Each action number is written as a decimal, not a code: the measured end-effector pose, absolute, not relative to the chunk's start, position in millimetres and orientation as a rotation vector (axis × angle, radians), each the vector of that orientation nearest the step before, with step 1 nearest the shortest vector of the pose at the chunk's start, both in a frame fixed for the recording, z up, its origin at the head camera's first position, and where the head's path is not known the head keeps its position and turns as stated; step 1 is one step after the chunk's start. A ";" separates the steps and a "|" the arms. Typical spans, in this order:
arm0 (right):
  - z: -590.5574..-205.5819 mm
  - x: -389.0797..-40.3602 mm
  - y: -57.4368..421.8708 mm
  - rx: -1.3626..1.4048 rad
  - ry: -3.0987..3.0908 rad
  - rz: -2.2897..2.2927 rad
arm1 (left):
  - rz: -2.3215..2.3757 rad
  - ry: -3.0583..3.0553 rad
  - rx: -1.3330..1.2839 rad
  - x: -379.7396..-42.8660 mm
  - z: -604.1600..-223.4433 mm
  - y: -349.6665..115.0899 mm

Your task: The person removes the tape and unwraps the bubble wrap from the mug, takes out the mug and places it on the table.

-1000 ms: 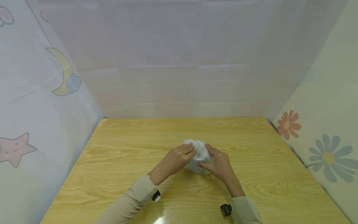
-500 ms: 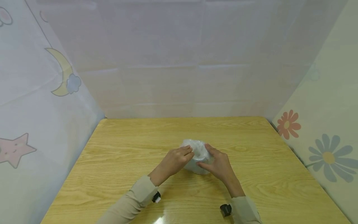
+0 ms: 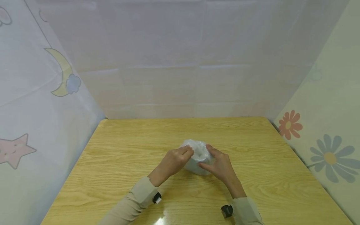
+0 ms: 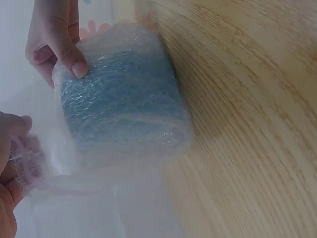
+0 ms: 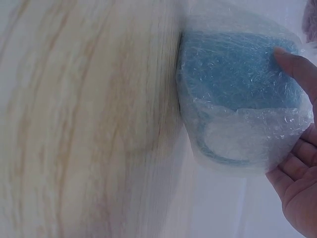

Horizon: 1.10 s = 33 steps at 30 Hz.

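Note:
A squat, roughly cylindrical blue thing [image 5: 233, 69], wrapped in clear bubble wrap [image 4: 129, 144], stands on the table between both hands. In the right wrist view, a pale patch with a blue curved edge, perhaps a handle, shows through the wrap. My right hand [image 3: 223, 165] grips its right side, thumb on the near face and fingers round the far side. At the upper left rim, my left hand [image 3: 175, 161] pinches a gathered edge of the wrap. A thin pinkish strip [image 4: 64, 191] runs along that loose edge. The wrapped thing's top is hollowed.
A wood-grain table [image 3: 126, 140] spreads around the hands. Pale printed cloths hang at the back and both sides, showing a moon [image 3: 63, 72], a star [image 3: 15, 151] and flowers [image 3: 330, 158]. Each wrist carries a small dark camera [image 3: 227, 211].
My left hand has drawn slightly left and its fingers have curled in, pulling the wrap's edge outward from the rim. The right hand and the wrapped thing have stayed almost still.

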State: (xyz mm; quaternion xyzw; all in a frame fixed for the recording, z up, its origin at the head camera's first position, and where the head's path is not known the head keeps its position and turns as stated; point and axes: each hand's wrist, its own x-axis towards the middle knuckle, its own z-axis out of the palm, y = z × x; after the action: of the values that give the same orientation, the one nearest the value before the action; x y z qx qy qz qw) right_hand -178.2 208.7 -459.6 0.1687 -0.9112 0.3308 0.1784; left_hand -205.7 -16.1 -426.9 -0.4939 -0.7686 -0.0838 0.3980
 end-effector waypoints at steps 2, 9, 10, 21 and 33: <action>-459.4 -178.3 208.9 0.473 -2.582 0.932 | -0.206 -1.942 -1.259 -205.9 -426.0 -16.1; -460.7 -178.0 209.3 0.472 -2.598 0.931 | -0.132 -1.952 -1.381 -205.7 -423.1 -14.0; -460.7 -177.9 209.1 0.474 -2.598 0.931 | -0.110 -1.967 -1.400 -205.3 -422.9 -14.4; -461.0 -178.0 207.8 0.473 -2.587 0.913 | 0.046 -2.098 -1.433 -201.5 -421.1 -17.5; -460.2 -177.5 206.8 0.470 -2.578 0.927 | 0.010 -2.147 -1.367 -201.0 -421.5 -18.2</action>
State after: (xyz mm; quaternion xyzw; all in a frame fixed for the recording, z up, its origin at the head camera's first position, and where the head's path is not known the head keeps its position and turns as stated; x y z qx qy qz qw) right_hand -177.5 206.8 -460.2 0.1663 -0.9123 0.3281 0.1802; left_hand -201.0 -18.2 -421.5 -0.5135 -0.8063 0.0036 0.2936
